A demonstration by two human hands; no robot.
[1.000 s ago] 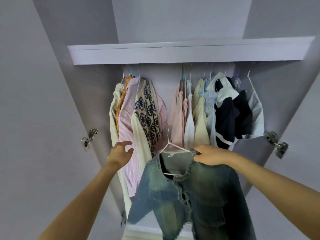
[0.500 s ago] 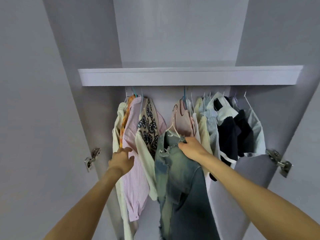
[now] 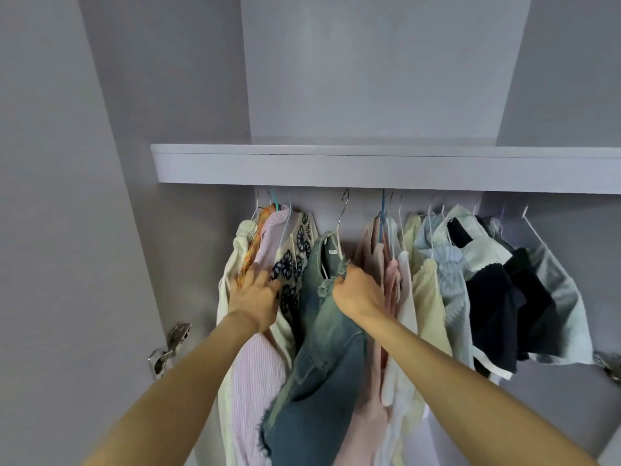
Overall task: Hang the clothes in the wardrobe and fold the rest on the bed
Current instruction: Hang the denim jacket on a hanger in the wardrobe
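Observation:
A faded denim jacket (image 3: 322, 358) hangs on a white wire hanger (image 3: 340, 223) whose hook reaches up just under the wardrobe shelf (image 3: 369, 166). My right hand (image 3: 358, 294) grips the jacket's frayed collar and shoulder, between the left and right groups of hung clothes. My left hand (image 3: 257, 297) presses against the pink striped shirt (image 3: 255, 381) and the patterned navy-and-cream top (image 3: 292, 264), holding them to the left. The rail itself is hidden behind the shelf edge.
To the right hang pink, cream, light blue, black and grey garments (image 3: 470, 297). Open wardrobe doors stand on both sides, with metal hinges at the left (image 3: 169, 348) and the right (image 3: 610, 364). An upper compartment lies above the shelf.
My right hand has lifted the denim jacket up into the gap between the clothes, its hook now near the rail. My left hand has moved onto the left garments and pushes them aside.

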